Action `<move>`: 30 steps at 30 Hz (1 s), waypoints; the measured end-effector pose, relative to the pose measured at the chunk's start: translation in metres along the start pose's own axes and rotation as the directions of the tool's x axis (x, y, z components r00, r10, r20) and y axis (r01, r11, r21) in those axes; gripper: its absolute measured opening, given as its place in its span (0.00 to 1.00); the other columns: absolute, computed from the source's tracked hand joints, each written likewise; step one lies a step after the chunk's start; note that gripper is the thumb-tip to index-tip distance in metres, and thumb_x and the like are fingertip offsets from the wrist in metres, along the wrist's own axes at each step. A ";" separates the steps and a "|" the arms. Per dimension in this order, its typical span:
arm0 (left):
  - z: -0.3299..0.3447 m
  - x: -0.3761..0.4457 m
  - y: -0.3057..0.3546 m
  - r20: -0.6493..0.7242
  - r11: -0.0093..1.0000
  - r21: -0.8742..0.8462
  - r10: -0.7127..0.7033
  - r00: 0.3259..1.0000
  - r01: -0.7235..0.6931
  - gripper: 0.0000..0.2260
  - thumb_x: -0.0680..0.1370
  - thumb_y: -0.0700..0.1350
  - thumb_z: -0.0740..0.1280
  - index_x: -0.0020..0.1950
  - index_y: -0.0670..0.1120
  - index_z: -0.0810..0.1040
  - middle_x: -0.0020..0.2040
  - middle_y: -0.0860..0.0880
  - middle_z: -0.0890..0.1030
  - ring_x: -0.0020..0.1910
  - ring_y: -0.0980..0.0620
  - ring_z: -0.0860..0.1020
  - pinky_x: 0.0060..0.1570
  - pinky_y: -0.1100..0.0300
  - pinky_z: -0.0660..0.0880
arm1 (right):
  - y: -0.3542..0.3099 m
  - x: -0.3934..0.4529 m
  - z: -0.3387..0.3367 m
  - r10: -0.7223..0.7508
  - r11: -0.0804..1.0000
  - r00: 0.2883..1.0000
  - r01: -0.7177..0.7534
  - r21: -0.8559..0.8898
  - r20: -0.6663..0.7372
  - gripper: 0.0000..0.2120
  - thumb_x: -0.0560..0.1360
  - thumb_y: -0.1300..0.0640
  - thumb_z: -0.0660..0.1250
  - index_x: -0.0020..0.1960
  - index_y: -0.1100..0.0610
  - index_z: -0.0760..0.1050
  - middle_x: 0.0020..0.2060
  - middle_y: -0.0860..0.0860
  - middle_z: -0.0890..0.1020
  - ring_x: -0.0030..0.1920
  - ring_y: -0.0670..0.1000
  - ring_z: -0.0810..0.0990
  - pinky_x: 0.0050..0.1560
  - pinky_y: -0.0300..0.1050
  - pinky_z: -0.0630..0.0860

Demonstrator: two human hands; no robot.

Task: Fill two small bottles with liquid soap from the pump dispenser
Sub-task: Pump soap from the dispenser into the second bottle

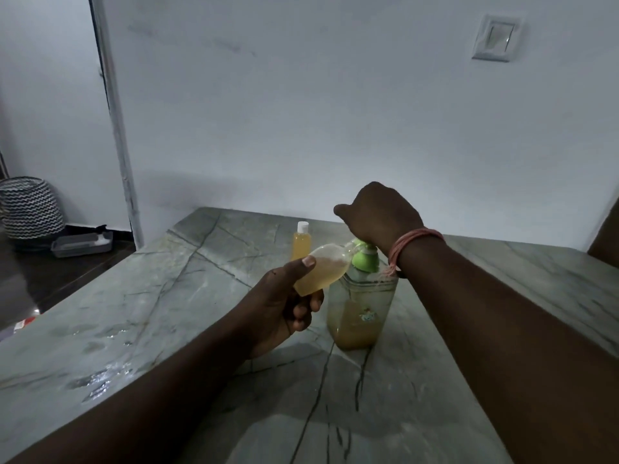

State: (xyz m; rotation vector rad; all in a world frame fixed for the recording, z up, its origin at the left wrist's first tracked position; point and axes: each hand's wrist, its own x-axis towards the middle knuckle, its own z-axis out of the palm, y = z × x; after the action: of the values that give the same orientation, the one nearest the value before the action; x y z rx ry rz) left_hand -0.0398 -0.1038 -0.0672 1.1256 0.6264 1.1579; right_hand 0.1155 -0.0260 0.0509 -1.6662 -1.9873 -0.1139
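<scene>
A zigzag-patterned basket (29, 207) and a grey tray (82, 244) sit at left; a wall switch (498, 37) is at upper right.

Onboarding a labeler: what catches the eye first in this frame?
Centre frame, the left hand tilts a small half-filled bottle up to the green pump of the soap dispenser, while the right hand presses down on the pump. Behind them on the marble counter stands a second small bottle, capped and full of amber soap.
</scene>
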 end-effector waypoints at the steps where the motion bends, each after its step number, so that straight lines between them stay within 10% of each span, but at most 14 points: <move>1: 0.001 -0.001 0.000 0.003 1.000 -0.007 0.004 1.000 -0.004 0.27 0.74 0.55 0.68 0.67 0.41 0.72 0.33 0.45 0.74 0.24 0.57 0.67 0.24 0.65 0.67 | 0.002 -0.001 0.002 0.004 1.000 1.000 -0.005 0.021 0.012 0.16 0.75 0.45 0.65 0.34 0.55 0.71 0.32 0.51 0.76 0.36 0.54 0.77 0.36 0.44 0.68; 30: 0.003 -0.001 0.000 -0.016 1.000 0.014 0.017 1.000 -0.017 0.25 0.75 0.55 0.65 0.67 0.43 0.71 0.33 0.45 0.74 0.24 0.57 0.68 0.24 0.65 0.68 | 0.001 -0.002 0.004 -0.017 1.000 0.999 0.018 0.005 -0.033 0.18 0.76 0.44 0.63 0.34 0.55 0.68 0.32 0.51 0.74 0.36 0.55 0.75 0.37 0.44 0.68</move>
State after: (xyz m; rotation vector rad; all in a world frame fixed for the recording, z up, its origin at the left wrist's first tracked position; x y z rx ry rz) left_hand -0.0379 -0.1057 -0.0664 1.1365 0.6396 1.1803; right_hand 0.1150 -0.0262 0.0464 -1.6336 -1.9764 -0.1413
